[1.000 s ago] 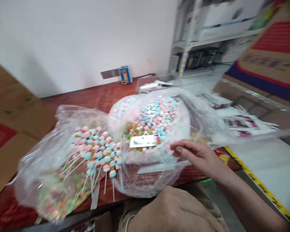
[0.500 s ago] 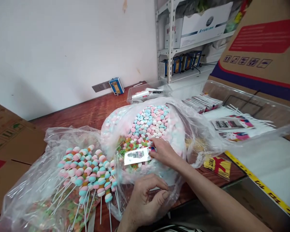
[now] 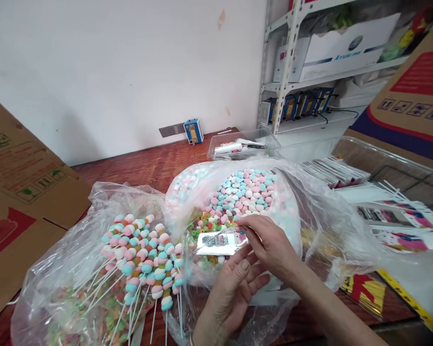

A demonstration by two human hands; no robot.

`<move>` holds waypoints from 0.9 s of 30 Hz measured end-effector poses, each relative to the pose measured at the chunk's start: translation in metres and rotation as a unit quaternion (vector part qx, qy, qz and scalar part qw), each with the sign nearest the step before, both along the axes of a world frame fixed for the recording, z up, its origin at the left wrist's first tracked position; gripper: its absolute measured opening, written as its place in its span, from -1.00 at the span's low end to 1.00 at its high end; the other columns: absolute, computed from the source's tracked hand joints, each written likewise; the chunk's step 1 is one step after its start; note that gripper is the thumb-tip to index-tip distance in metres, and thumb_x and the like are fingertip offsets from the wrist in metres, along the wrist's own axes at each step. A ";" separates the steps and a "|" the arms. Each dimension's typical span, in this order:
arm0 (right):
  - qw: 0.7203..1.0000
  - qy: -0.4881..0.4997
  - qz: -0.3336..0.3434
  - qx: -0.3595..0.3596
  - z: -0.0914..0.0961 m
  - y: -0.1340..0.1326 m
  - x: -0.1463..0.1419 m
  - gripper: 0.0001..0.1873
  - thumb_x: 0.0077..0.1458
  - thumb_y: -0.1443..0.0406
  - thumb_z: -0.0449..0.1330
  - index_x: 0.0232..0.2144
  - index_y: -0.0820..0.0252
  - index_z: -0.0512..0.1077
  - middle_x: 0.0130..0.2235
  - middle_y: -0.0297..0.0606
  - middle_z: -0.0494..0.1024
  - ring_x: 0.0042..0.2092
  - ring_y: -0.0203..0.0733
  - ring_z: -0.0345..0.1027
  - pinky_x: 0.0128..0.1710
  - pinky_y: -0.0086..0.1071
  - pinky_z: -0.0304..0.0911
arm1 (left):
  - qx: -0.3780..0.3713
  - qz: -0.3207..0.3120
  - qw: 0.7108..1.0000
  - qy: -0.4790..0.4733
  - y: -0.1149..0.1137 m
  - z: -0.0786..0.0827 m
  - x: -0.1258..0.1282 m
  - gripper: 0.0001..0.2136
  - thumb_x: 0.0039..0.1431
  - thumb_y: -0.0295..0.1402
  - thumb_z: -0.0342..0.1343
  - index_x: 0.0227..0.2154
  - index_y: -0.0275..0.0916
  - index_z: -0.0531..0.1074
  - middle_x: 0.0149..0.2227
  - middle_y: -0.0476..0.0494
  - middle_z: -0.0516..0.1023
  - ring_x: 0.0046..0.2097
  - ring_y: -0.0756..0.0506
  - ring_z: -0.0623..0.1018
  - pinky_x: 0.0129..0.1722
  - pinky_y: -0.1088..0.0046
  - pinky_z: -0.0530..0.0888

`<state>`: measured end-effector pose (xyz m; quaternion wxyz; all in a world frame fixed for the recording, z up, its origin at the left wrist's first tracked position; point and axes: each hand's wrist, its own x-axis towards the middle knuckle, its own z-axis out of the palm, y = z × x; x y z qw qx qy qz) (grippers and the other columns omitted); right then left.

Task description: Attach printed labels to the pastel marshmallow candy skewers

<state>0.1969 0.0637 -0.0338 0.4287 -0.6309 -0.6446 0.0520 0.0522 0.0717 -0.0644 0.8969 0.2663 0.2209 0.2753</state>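
Note:
A flat printed packet (image 3: pixel 216 243), white and silver, lies across the top of the open candy bag. My right hand (image 3: pixel 272 246) pinches its right end between thumb and fingers. Palm turned up, my left hand (image 3: pixel 231 293) is just below that end, fingers loosely curled and apart, the fingertips close to the packet's lower edge. Under the packet are green, orange and red gummy rings (image 3: pixel 195 226), with pink, blue and white marshmallows (image 3: pixel 245 190) behind them in the clear plastic bag (image 3: pixel 292 206). Marshmallow skewers (image 3: pixel 144 257) on white sticks lie left of my hands.
A bag of gummy rings (image 3: pixel 90 312) lies under the skewers. Cardboard boxes (image 3: pixel 32 192) stand left and right. At the right, a clear tray (image 3: pixel 393 166) is beside stacked packets (image 3: pixel 335 171) and white sticks. A pen tray (image 3: pixel 243 146) and shelf rack (image 3: pixel 286 72) are behind.
My left hand has turned palm up and moved in beside the packet. My right hand still has the packet's end. The view has swung left, shifting everything rightward.

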 end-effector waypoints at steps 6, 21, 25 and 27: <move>0.994 0.096 0.040 -0.022 0.030 -0.033 0.005 -0.83 0.31 0.31 0.00 -0.21 0.06 0.41 -0.27 -0.26 0.47 -0.21 -0.17 0.37 -0.24 -0.32 0.29 | -0.089 0.129 0.979 -0.132 0.006 0.010 0.015 -0.64 0.05 -0.30 0.32 -0.05 -0.11 0.50 -0.01 -0.15 0.54 0.02 -0.14 0.51 0.05 0.21 0.43; 0.922 0.366 -0.060 -0.114 -0.009 -0.043 -0.021 -0.57 0.12 -0.02 0.17 -0.58 0.17 0.34 -0.59 -0.42 0.29 -0.51 -0.31 0.13 -0.53 -0.45 0.08 | -0.020 0.274 0.959 0.072 0.004 0.012 0.018 -0.68 -0.23 -0.36 0.47 -0.40 -0.31 0.50 -0.43 -0.02 0.56 -0.41 0.04 0.54 -0.38 0.56 0.51; 0.919 0.370 -0.066 -0.120 -0.009 -0.045 -0.023 -0.52 0.09 -0.06 0.17 -0.63 0.16 0.27 -0.64 -0.45 0.22 -0.56 -0.34 0.05 -0.58 -0.46 -0.01 | -0.012 0.263 0.962 0.068 0.002 0.012 0.018 -0.66 -0.14 -0.31 0.43 -0.32 -0.28 0.47 -0.35 -0.07 0.56 -0.36 0.00 0.55 -0.38 0.50 0.52; 0.922 0.361 -0.071 -0.119 -0.008 -0.045 -0.023 -0.51 0.09 -0.04 0.17 -0.66 0.15 0.26 -0.65 -0.46 0.19 -0.57 -0.34 0.03 -0.59 -0.46 -0.02 | -0.014 0.250 0.966 0.057 0.002 0.012 0.018 -0.69 -0.11 -0.32 0.42 -0.32 -0.27 0.46 -0.39 -0.03 0.54 -0.41 0.02 0.52 -0.44 0.54 0.50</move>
